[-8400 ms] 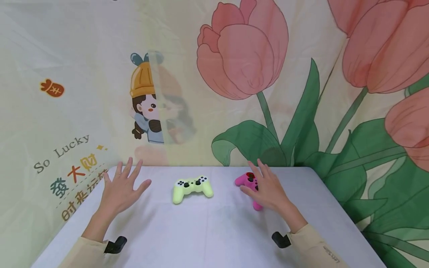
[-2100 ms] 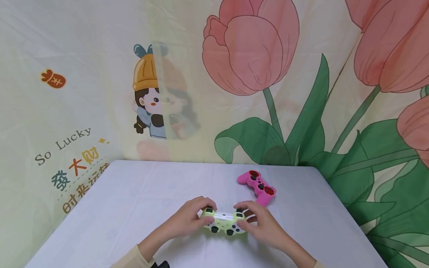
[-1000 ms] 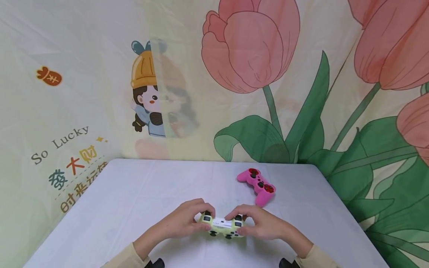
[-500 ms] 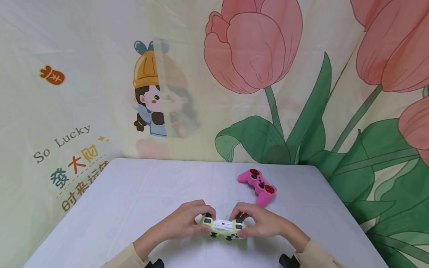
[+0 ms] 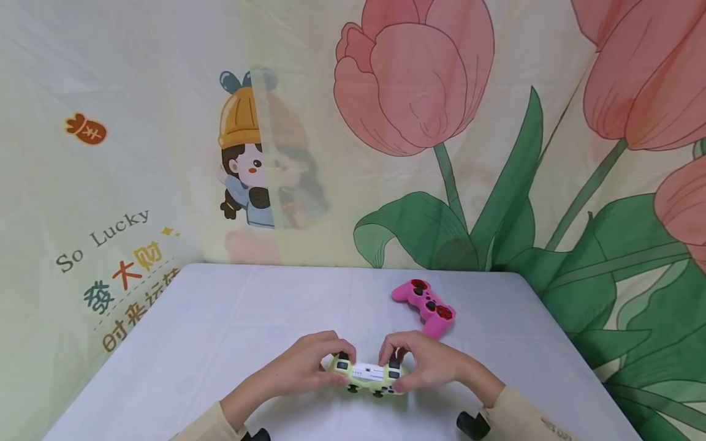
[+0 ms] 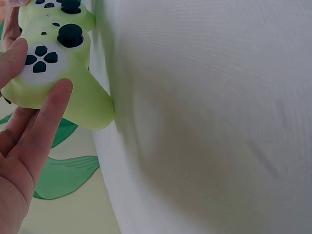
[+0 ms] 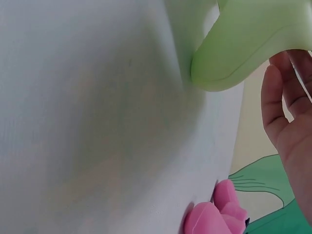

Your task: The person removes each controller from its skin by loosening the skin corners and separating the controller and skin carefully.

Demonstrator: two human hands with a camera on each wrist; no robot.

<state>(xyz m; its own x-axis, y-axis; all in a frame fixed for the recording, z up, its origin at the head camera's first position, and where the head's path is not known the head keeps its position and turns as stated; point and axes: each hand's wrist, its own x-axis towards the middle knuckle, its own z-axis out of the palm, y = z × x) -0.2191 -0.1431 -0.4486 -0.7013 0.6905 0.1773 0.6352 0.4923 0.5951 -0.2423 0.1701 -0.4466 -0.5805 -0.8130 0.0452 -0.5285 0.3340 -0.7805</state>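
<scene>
A pale yellow-green game controller (image 5: 368, 372) stands tipped up on the white table, its shoulder-button edge facing upward. My left hand (image 5: 306, 366) pinches its left end, with the fingertips over the shoulder buttons and the thumb on the near side. At the other end my right hand (image 5: 432, 365) holds it with bent fingers on top and the thumb in front. The left wrist view shows the direction buttons and black sticks of the controller (image 6: 80, 95), its grip end right at the tablecloth. In the right wrist view a rounded grip hides part of the right hand (image 7: 295, 126).
A pink game controller (image 5: 423, 306) with red and black buttons lies beyond my right hand, towards the back right. The white-covered table (image 5: 231, 318) ends at a wall hanging (image 5: 298, 251) printed with tulips and a cartoon figure.
Earliest, both hands hovered open and the yellow-green controller lay flat farther back. It has since come nearer, gripped by both hands, and tipped more upright. Over the last second little moves.
</scene>
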